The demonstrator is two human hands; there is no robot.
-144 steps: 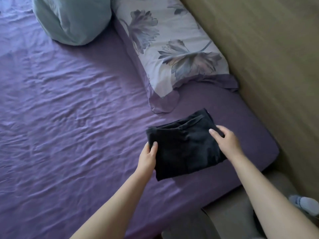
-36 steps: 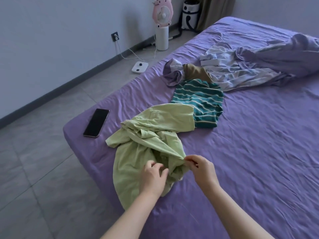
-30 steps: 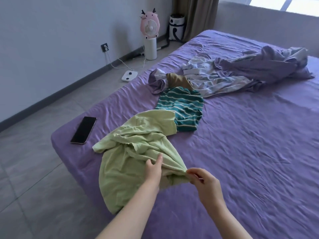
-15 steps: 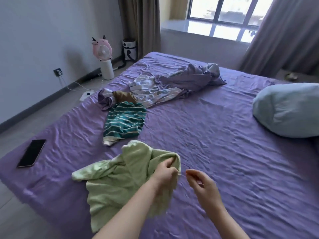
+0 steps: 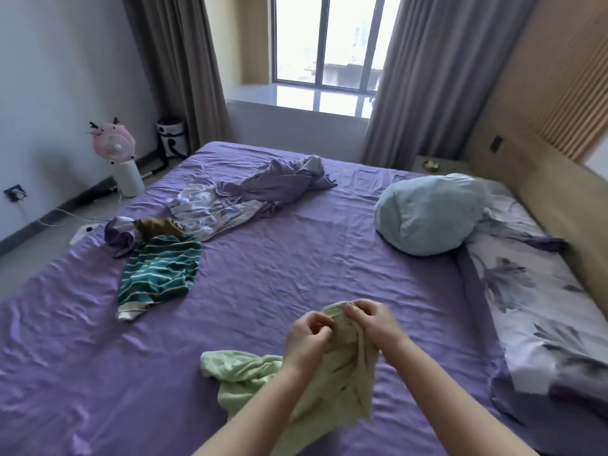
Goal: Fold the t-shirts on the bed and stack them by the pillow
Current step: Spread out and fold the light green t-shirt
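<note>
A crumpled light green t-shirt [image 5: 342, 390] hangs from both my hands above the purple bed [image 5: 296, 258]. My left hand [image 5: 307, 337] pinches its upper edge, and my right hand [image 5: 375, 324] grips the cloth right beside it. The shirt's lower part trails onto the sheet at the near middle. A teal striped t-shirt [image 5: 158, 274] lies bunched at the left. A brown garment [image 5: 158, 225] sits just beyond it. The floral pillow [image 5: 539, 311] lies along the right side by the headboard.
A pale blue pillow [image 5: 427, 215] rests at the right. A rumpled purple and white sheet [image 5: 250, 195] sprawls across the far middle of the bed. A pink fan [image 5: 118, 159] stands on the floor at the left. Curtains and a window fill the back.
I have turned towards the pillows and carried the green t-shirt across the bed. My right hand, apart from the cloth half a second ago, now grips it beside my left.
</note>
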